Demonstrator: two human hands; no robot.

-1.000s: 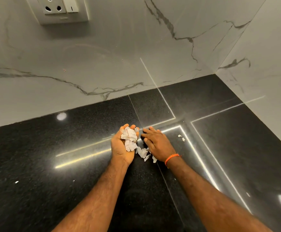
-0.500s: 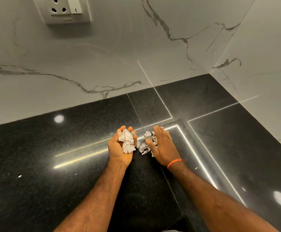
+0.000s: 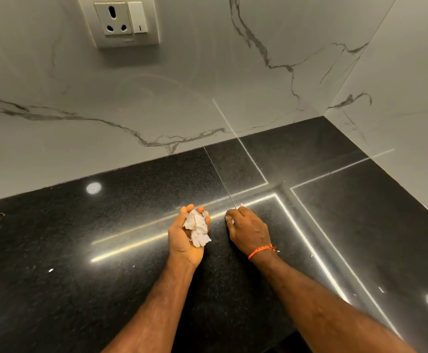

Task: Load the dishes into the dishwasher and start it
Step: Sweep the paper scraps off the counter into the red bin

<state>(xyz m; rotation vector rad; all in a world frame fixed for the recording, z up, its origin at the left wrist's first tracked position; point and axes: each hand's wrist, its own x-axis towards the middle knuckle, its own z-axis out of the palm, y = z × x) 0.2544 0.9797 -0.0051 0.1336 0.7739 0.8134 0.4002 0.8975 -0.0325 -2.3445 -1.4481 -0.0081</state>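
Observation:
My left hand (image 3: 185, 238) lies palm up on the black granite counter (image 3: 80, 250), cupped round a heap of torn white paper scraps (image 3: 197, 229). My right hand (image 3: 248, 231), with an orange band at the wrist, rests knuckles up beside it, its fingers curled over a few white scraps (image 3: 231, 219) that peek out at the fingertips. No dishes and no dishwasher are in view.
A white marble backsplash (image 3: 157, 103) rises behind the counter and meets a side wall (image 3: 406, 103) at the right corner. A wall socket with a switch (image 3: 125, 21) sits high on the backsplash. Tiny white bits (image 3: 381, 289) dot the counter at the right.
My right hand has swept the loose scraps off the counter and closed over them. The pile between the hands is gone. The view has tilted up, showing more of the socket.

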